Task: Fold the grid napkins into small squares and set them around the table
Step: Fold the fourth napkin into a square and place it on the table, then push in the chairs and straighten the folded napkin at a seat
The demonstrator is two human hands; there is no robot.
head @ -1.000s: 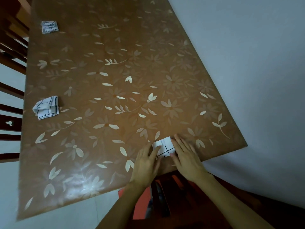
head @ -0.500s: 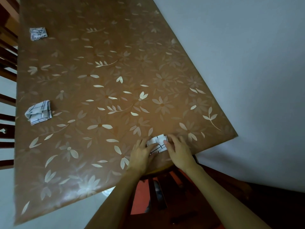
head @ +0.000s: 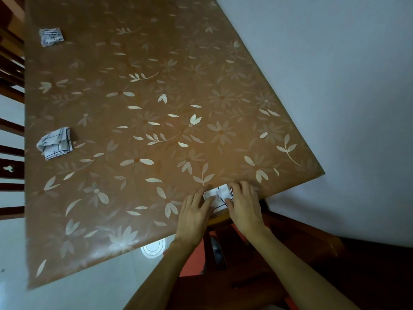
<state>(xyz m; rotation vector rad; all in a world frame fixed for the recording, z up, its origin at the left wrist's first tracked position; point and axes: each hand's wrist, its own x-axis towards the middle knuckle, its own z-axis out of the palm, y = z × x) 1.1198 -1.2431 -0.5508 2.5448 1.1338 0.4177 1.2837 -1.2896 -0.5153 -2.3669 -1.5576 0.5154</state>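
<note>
now, down at 5 o'clock on the table (head: 223, 63), just beside the near edge: small grid napkin (head: 220, 194), partly folded, a loose flap raised across its middle. left hand (head: 194, 217) flat, fingers straight, pressing the 9 o'clock side of the cloth. right hand (head: 245, 206) over the 3 o'clock side, thumb on the cloth, fingers bent past the far corner; pinching a layer or only pressing, cannot tell.

likely step: closing fold and crease. to do it well:
- pin the 9 o'clock half with the flat hand.
- bring the flap over, edge to edge, grid line to grid line.
- run fingertips along the fold from 6 toward 12 o'clock to set it sharp.
- mind the table edge; better to slide the cloth a little toward 12 o'clock before pressing, or risk a corner drooping off.
- soft cloth, apt to spring open, so press firmly and release slowly.

well apart from the hands: second napkin (head: 55, 143) at 9 o'clock, rather loose, and third napkin (head: 51, 36) at 11 o'clock.
</note>
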